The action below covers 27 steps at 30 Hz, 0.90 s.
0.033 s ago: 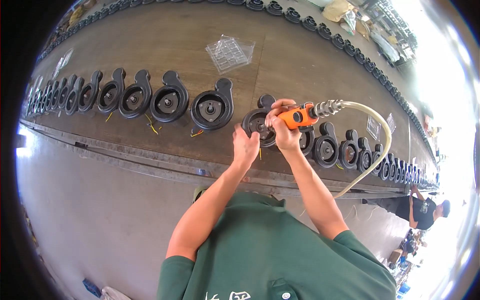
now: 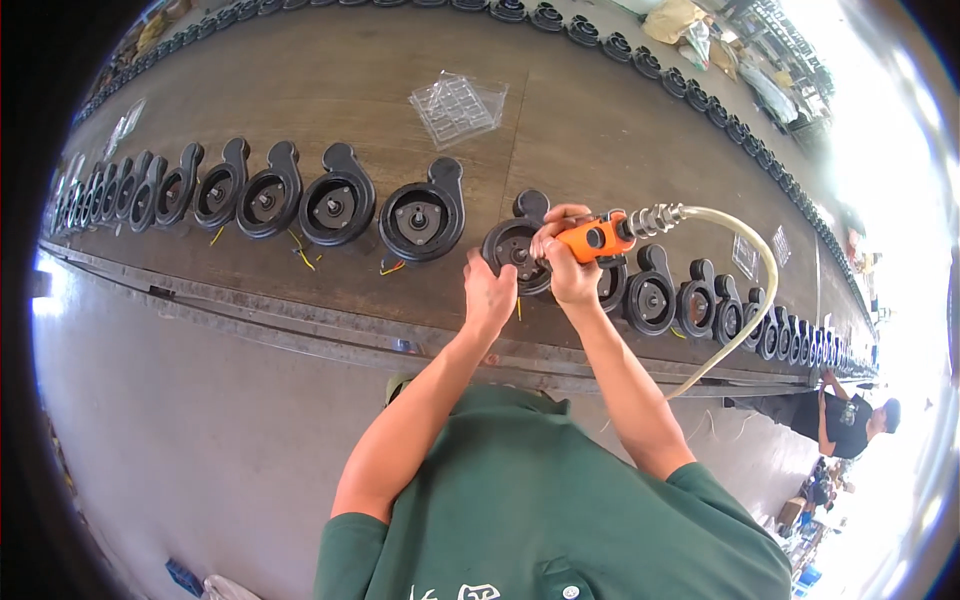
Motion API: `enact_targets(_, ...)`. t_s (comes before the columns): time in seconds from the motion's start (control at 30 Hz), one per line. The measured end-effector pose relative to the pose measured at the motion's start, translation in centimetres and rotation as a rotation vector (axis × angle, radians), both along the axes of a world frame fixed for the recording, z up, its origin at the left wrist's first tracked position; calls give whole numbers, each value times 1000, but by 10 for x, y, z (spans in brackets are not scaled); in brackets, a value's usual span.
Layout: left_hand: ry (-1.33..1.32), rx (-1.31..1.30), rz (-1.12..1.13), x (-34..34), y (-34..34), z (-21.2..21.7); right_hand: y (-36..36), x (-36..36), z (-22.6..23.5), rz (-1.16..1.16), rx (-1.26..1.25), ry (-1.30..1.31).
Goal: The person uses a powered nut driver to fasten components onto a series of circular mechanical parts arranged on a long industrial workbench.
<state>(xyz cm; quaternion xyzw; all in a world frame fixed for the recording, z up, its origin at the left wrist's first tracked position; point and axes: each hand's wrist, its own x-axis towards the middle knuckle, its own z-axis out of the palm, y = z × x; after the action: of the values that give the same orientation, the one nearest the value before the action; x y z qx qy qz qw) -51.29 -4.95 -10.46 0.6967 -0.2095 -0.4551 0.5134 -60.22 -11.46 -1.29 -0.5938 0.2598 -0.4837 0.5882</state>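
Your right hand [image 2: 568,265] is closed around an orange tool [image 2: 597,236] with a pale hose [image 2: 773,270]. Your left hand [image 2: 488,290] holds the lower left rim of a black round housing [image 2: 512,243], fingers and thumb spread a little around it. This housing stands at the near side, in front of you; the tool's tip is hidden, so the work on it seems in progress, not finished. The next housing to the left [image 2: 422,220] shows a grey plate and a bare shaft. Many similar ones stand left and right; I cannot tell which are done.

The table [image 2: 300,90] is brown and worn, with clear plastic trays [image 2: 455,108] lying beyond the row. Another row [image 2: 580,32] follows its far edge. A grey floor [image 2: 220,400] lies on the near side, and a co-worker [image 2: 845,425] stands far right.
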Motion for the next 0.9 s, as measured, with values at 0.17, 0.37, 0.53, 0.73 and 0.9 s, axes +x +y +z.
enact_targets(0.17,40,11,6,-2,-1,-1,5,-15,-15,-46,67,-178)
enact_targets(0.37,38,4,-2,-2,1,4,5,-19,-16,-47,31,-81)
enact_targets(0.53,49,-9,4,-1,1,5,7,-17,-15,-21,57,-95)
enact_targets(0.73,63,-22,-2,1,0,8,12,-16,-11,-11,59,-63)
enact_targets(0.9,62,-27,-2,0,1,9,8,-21,-19,12,41,-87)
